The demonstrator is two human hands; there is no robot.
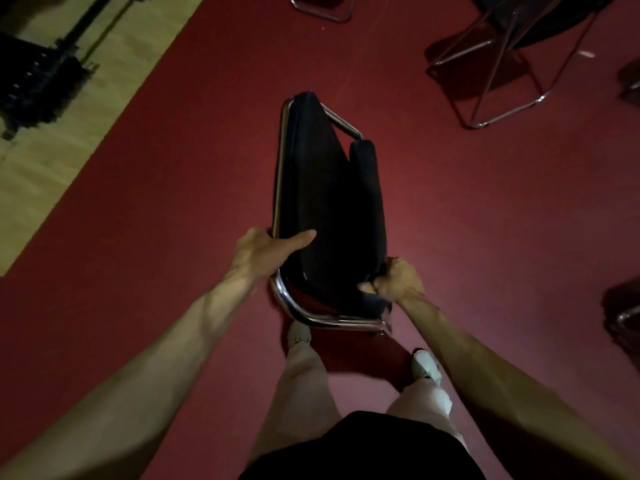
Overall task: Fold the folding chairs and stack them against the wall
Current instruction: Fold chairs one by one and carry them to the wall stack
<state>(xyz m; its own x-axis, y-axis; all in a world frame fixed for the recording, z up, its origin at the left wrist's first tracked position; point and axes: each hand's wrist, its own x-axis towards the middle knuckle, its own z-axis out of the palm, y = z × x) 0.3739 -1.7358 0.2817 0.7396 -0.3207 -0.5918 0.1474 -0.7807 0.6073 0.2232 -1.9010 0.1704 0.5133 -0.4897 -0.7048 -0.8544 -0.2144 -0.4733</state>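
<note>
A folded chair [325, 202] with black cushions and a chrome tube frame hangs in front of me above the red carpet. My left hand [266, 251] grips its left frame edge, thumb lying across the black seat pad. My right hand [398, 278] is curled round the right edge of the backrest pad. The chrome loop of the frame curves below both hands. My legs and white shoes stand just under the chair.
An unfolded black chair [512, 60] on chrome legs stands at the upper right. Another chrome frame [322, 8] shows at the top edge, and a dark chair part [623, 317] at the right edge. Wooden floor with black equipment [34, 81] lies at the upper left.
</note>
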